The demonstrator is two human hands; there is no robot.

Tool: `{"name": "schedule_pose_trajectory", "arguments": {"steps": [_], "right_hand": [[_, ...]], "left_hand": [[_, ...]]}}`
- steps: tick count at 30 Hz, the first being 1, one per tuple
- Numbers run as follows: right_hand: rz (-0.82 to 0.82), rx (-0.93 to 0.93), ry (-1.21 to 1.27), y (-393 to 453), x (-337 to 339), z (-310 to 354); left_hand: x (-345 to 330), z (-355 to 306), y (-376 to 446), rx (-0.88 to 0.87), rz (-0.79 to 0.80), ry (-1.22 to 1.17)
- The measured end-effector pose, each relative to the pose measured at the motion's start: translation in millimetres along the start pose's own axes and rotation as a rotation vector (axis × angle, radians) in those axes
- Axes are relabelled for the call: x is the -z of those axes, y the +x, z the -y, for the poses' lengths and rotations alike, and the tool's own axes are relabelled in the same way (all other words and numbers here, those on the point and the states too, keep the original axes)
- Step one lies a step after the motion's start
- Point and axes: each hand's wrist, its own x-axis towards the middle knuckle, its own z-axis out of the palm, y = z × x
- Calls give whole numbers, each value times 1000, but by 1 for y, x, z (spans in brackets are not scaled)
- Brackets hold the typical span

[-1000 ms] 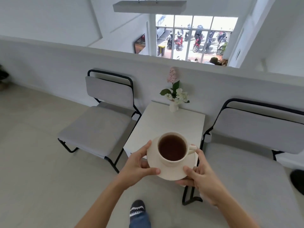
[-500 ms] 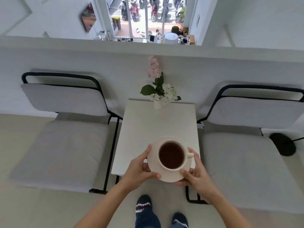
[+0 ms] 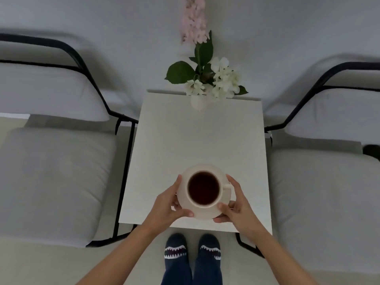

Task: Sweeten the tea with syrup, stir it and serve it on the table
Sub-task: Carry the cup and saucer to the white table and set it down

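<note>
Over the near end of the small white table (image 3: 197, 140), a cream saucer (image 3: 205, 213) carrying a cup of dark tea (image 3: 204, 188), handle to the right. Left hand (image 3: 166, 206) clamped on saucer's left rim, thumb on top; right hand (image 3: 236, 206) gripping the right rim likewise. Cannot tell whether the saucer touches the tabletop. White vase of flowers (image 3: 197, 102) at far edge. Grey cushioned chairs (image 3: 51, 171) flank the table.

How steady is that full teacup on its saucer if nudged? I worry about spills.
The teacup looks filled near its rim, so a jolt would probably slosh tea. It sits loose on the saucer, likely sliding if tilted. Both look ceramic, so probably fragile; the left hand and right hand steady it.
</note>
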Motion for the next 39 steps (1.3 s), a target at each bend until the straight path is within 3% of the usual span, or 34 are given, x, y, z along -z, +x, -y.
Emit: {"name": "schedule_pose_trajectory", "arguments": {"steps": [11,23,39], "right_hand": [[-22,-81,-54,75,-9,-75],[-38,-98,-111,97,-13,-101],[-92,-128,-254,95,-14,-90]], "left_hand": [[-11,94,40,89,34,79],[-12,106,56,175,105,207],[-19,87,65,165,182,938]]}}
